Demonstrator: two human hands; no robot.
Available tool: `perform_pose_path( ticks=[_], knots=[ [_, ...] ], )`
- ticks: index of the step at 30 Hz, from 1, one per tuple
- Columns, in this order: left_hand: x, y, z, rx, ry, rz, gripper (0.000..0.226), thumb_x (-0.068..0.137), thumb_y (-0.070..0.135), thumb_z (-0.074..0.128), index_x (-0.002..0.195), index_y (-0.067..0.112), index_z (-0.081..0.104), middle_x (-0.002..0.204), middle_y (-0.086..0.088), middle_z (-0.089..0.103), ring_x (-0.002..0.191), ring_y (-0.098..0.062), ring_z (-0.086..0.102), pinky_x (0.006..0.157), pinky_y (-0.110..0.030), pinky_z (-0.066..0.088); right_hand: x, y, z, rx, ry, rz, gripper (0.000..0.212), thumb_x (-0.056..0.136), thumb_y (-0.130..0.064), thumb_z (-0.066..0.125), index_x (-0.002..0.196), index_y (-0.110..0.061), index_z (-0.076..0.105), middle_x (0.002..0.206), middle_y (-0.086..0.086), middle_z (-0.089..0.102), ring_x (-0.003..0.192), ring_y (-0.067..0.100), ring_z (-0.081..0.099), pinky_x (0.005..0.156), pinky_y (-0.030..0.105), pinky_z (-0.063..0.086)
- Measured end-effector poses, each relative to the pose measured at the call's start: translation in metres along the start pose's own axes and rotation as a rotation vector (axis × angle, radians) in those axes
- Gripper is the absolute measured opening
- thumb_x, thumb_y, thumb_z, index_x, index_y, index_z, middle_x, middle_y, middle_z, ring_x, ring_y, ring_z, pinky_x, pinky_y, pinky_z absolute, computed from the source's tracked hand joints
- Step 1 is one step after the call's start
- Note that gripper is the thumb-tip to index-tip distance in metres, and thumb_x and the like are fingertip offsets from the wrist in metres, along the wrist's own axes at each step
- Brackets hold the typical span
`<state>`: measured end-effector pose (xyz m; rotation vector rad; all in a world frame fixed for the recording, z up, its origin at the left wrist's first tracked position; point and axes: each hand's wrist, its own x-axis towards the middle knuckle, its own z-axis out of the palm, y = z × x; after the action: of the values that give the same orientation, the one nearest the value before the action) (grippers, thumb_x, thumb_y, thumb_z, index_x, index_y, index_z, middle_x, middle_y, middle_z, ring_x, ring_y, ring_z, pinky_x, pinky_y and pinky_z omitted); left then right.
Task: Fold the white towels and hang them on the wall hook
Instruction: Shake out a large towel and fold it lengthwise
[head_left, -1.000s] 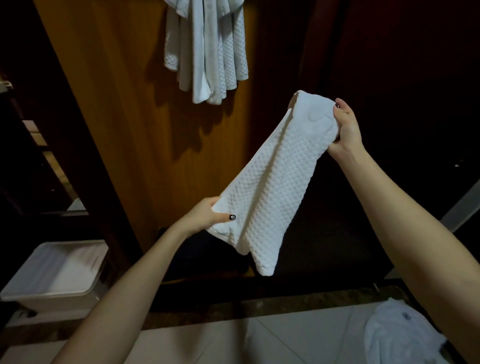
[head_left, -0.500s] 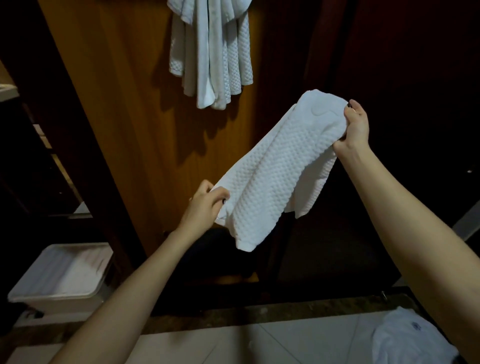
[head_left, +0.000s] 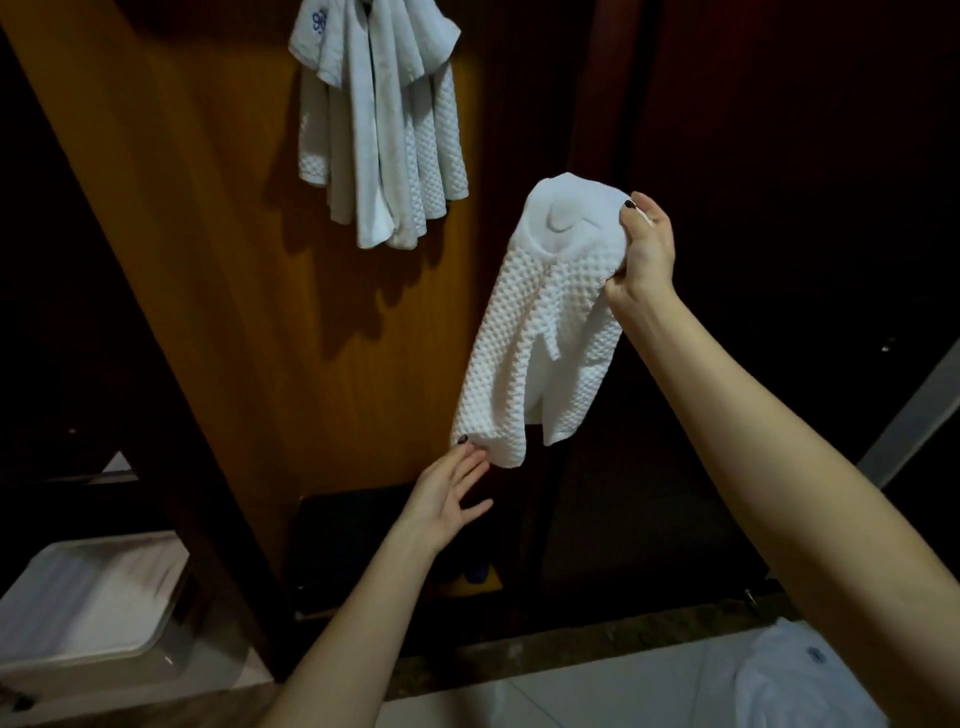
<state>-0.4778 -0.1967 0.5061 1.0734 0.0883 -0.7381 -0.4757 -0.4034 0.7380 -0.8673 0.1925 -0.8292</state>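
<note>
A white waffle-weave towel (head_left: 540, 332) hangs folded lengthwise in front of me. My right hand (head_left: 641, 249) grips its top end, fingers curled round the cloth. My left hand (head_left: 449, 499) is below it with fingers spread and relaxed, fingertips touching the towel's lower edge. Several white towels (head_left: 379, 119) hang bunched on the orange wooden wall panel at the top; the hook itself is hidden by them. Another white towel (head_left: 800, 686) lies at the bottom right on the pale counter.
A white plastic bin (head_left: 88, 608) with a lid stands at the lower left. A dark box (head_left: 363, 540) sits low against the wooden panel (head_left: 208, 260). Dark wood fills the right side. A pale tiled surface (head_left: 597, 696) runs along the bottom.
My left hand has let go of the towel's lower corner and opened beneath it. The towel now hangs more upright from my right hand. The view has tilted up slightly.
</note>
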Motion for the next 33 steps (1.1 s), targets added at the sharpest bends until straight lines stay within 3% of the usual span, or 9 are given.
perform_pose_path(
  ticks=[3, 6, 11, 16, 20, 22, 25, 28, 33],
  knots=[
    [0.003, 0.002, 0.015, -0.039, 0.187, -0.12, 0.065, 0.082, 0.039, 0.072, 0.137, 0.02, 0.044, 0.142, -0.009, 0.045, 0.127, -0.024, 0.046, 0.099, -0.053, 0.039, -0.003, 0.001, 0.001, 0.006, 0.018, -0.003, 0.026, 0.098, -0.003, 0.049, 0.124, -0.007, 0.051, 0.097, 0.008, 0.06, 0.078, 0.018, 0.064, 0.063, 0.029, 0.058],
    [0.004, -0.007, 0.02, -0.143, 0.061, -0.092, 0.047, 0.082, 0.046, 0.068, 0.122, 0.023, 0.055, 0.124, -0.005, 0.061, 0.112, -0.02, 0.058, 0.096, -0.054, 0.04, -0.005, 0.001, -0.001, -0.004, 0.032, -0.008, 0.027, 0.098, -0.003, 0.05, 0.125, -0.007, 0.051, 0.098, 0.009, 0.061, 0.076, 0.017, 0.064, 0.06, 0.027, 0.057],
    [0.003, 0.007, 0.0, -0.178, 0.256, 0.269, 0.014, 0.09, 0.032, 0.062, 0.103, 0.036, 0.061, 0.113, 0.01, 0.063, 0.112, -0.013, 0.051, 0.098, -0.041, 0.031, 0.003, -0.006, -0.013, -0.05, 0.046, -0.048, 0.025, 0.097, -0.006, 0.053, 0.122, -0.01, 0.052, 0.101, 0.009, 0.061, 0.078, 0.017, 0.065, 0.059, 0.026, 0.055],
    [-0.003, 0.044, -0.025, -0.195, 0.31, 0.536, 0.023, 0.092, 0.029, 0.06, 0.115, 0.027, 0.062, 0.113, 0.013, 0.062, 0.112, -0.006, 0.05, 0.107, -0.037, 0.017, 0.008, -0.006, -0.029, -0.114, 0.069, -0.08, 0.022, 0.096, -0.007, 0.054, 0.117, -0.013, 0.055, 0.108, 0.01, 0.062, 0.088, 0.021, 0.066, 0.066, 0.03, 0.058],
    [-0.009, 0.063, -0.031, -0.286, 0.221, 0.686, 0.014, 0.093, 0.02, 0.059, 0.102, 0.017, 0.069, 0.105, 0.0, 0.073, 0.104, -0.016, 0.065, 0.085, -0.029, 0.051, 0.009, -0.003, -0.037, -0.121, 0.072, -0.085, 0.021, 0.095, -0.005, 0.054, 0.115, -0.013, 0.056, 0.113, 0.015, 0.062, 0.094, 0.025, 0.066, 0.072, 0.034, 0.059],
    [-0.006, 0.06, -0.036, -0.28, 0.128, 0.671, 0.022, 0.093, 0.018, 0.056, 0.112, 0.011, 0.066, 0.111, -0.004, 0.071, 0.103, -0.018, 0.067, 0.074, -0.029, 0.056, 0.009, -0.004, -0.038, -0.118, 0.061, -0.09, 0.021, 0.096, -0.006, 0.054, 0.116, -0.013, 0.056, 0.115, 0.015, 0.061, 0.095, 0.025, 0.066, 0.073, 0.034, 0.059],
    [-0.004, 0.035, -0.043, -0.186, -0.047, 0.485, 0.042, 0.088, 0.022, 0.063, 0.125, 0.005, 0.059, 0.123, -0.01, 0.065, 0.111, -0.023, 0.063, 0.08, -0.032, 0.055, 0.01, -0.011, -0.036, -0.131, 0.003, -0.098, 0.024, 0.097, -0.008, 0.053, 0.119, -0.014, 0.055, 0.115, 0.013, 0.061, 0.096, 0.024, 0.066, 0.078, 0.037, 0.059],
    [-0.001, 0.008, -0.048, -0.128, -0.097, 0.256, 0.051, 0.077, 0.037, 0.074, 0.12, 0.012, 0.065, 0.124, -0.01, 0.064, 0.109, -0.023, 0.065, 0.076, -0.03, 0.056, 0.006, -0.019, -0.029, -0.167, -0.119, -0.089, 0.022, 0.097, -0.009, 0.052, 0.117, -0.017, 0.055, 0.117, 0.013, 0.062, 0.096, 0.023, 0.066, 0.076, 0.037, 0.059],
    [-0.004, 0.03, 0.005, 0.315, -0.226, 0.282, 0.064, 0.072, 0.059, 0.072, 0.122, 0.021, 0.06, 0.124, -0.006, 0.065, 0.109, -0.017, 0.063, 0.083, -0.024, 0.05, -0.004, -0.023, -0.016, -0.208, -0.246, -0.102, 0.017, 0.097, -0.008, 0.052, 0.112, -0.016, 0.054, 0.106, 0.008, 0.064, 0.086, 0.019, 0.066, 0.072, 0.033, 0.058]
  ],
)
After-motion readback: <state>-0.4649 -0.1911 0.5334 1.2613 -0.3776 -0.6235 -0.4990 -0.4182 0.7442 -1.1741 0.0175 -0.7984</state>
